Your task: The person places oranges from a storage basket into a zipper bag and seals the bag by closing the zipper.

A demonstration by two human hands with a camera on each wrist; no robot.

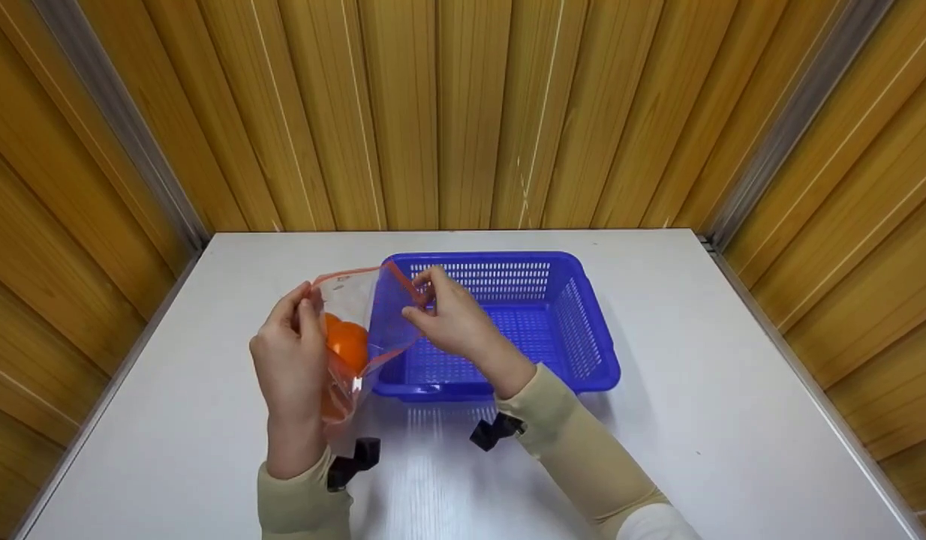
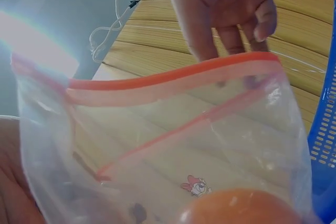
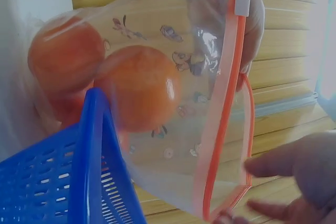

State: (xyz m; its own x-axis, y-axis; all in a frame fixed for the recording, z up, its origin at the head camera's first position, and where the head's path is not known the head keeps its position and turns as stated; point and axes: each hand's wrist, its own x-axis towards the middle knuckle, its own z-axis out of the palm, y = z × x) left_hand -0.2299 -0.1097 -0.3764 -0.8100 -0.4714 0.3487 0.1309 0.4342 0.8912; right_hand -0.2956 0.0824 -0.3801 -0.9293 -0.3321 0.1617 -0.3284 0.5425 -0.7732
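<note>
A clear zip bag (image 1: pixel 356 296) with a red-orange zip edge and small cartoon prints hangs between my hands, its mouth spread open. Inside lie smooth round orange fruits (image 3: pixel 139 87); their exact kind I cannot tell. My left hand (image 1: pixel 289 360) grips the bag's left side near the mouth, thumb uppermost. With thumb and fingers, my right hand (image 1: pixel 459 319) holds the mouth's edge at the right. A white slider (image 3: pixel 242 5) sits at one end of the zip. Beside and partly behind the bag stands a blue plastic basket (image 1: pixel 583 330).
The basket rests on a white table (image 1: pixel 696 420), its slotted walls facing up around a bare bottom. Wood-patterned panels (image 1: pixel 463 112) enclose the table at the back and sides. Past the table, a white coiled cable (image 2: pixel 121 19) shows in the left wrist view.
</note>
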